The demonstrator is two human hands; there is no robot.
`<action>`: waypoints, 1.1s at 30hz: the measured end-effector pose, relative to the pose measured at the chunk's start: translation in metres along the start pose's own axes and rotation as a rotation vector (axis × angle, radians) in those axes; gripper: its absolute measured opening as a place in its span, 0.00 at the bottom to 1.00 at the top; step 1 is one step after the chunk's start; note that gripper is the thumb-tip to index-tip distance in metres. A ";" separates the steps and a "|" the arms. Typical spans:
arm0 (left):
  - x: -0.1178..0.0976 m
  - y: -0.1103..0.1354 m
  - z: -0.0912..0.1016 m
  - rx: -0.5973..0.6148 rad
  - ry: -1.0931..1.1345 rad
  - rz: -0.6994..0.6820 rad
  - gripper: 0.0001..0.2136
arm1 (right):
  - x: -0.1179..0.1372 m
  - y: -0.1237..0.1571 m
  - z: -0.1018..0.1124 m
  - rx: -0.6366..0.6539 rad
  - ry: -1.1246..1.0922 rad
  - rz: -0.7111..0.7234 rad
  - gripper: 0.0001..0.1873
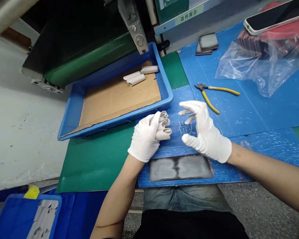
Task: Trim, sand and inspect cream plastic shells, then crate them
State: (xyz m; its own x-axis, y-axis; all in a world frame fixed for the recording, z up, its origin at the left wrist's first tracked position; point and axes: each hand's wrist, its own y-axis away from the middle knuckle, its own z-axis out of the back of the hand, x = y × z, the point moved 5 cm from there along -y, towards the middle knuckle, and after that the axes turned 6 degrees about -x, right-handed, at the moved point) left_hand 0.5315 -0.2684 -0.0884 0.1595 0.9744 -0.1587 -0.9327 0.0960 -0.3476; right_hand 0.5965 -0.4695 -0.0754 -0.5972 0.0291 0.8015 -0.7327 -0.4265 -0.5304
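Observation:
My left hand (144, 137), in a white glove, is closed around a small stack of pale curved plastic pieces (163, 134), whose hollow, rolled ends point right. Across a short gap, my gloved right hand (205, 132) is open, its thumb and fingers spread and curved with nothing between them. Below both hands, at the table's front edge, lies a dark rectangular pad (161, 170) with worn grey patches. Three similar pale pieces (137, 80) rest on the cardboard lining (114, 96) of a blue tray (167, 84) behind my left hand.
Yellow-handled cutting pliers (223, 88) lie beyond my right hand. Farther back are small grey-black pads (208, 42) and a clear plastic bag (261, 74) with red contents, a phone (276, 19) on top. A green conveyor roller (94, 58) overhangs the tray. A blue bin (12, 215) stands lower left.

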 end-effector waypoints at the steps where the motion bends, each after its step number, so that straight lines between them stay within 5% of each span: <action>1: -0.002 -0.001 0.001 -0.001 -0.001 -0.002 0.32 | -0.001 0.000 0.000 0.000 -0.010 -0.020 0.41; 4: -0.004 -0.005 0.004 0.030 -0.032 0.025 0.37 | -0.005 -0.002 0.002 -0.007 -0.027 -0.098 0.37; 9: -0.012 -0.005 0.002 0.117 -0.088 0.029 0.60 | -0.009 -0.002 0.001 -0.011 0.012 -0.089 0.34; 15: -0.009 -0.002 -0.004 0.120 -0.108 0.046 0.67 | -0.006 -0.006 0.004 -0.012 0.126 -0.029 0.31; 19: -0.008 0.000 -0.004 0.095 -0.109 0.025 0.67 | -0.009 -0.027 0.026 -0.065 0.398 -0.030 0.27; 24: -0.011 -0.003 0.001 0.085 -0.103 0.021 0.64 | -0.054 -0.054 0.071 0.102 0.932 -0.283 0.55; 26: -0.015 -0.004 0.006 0.083 -0.111 0.004 0.62 | -0.076 -0.055 0.088 0.232 1.030 -0.429 0.57; 30: -0.022 -0.001 0.024 -0.019 -0.117 -0.047 0.53 | -0.095 -0.047 0.106 0.319 1.013 -0.534 0.47; 33: -0.016 0.004 0.048 -0.284 -0.116 -0.064 0.36 | -0.092 -0.046 0.108 0.210 0.972 -0.478 0.32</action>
State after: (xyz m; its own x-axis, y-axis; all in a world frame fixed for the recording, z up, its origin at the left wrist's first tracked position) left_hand 0.5100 -0.2740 -0.0430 0.1617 0.9865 -0.0268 -0.7914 0.1134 -0.6007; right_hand 0.7202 -0.5504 -0.0947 -0.3369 0.8913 0.3034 -0.9414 -0.3243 -0.0924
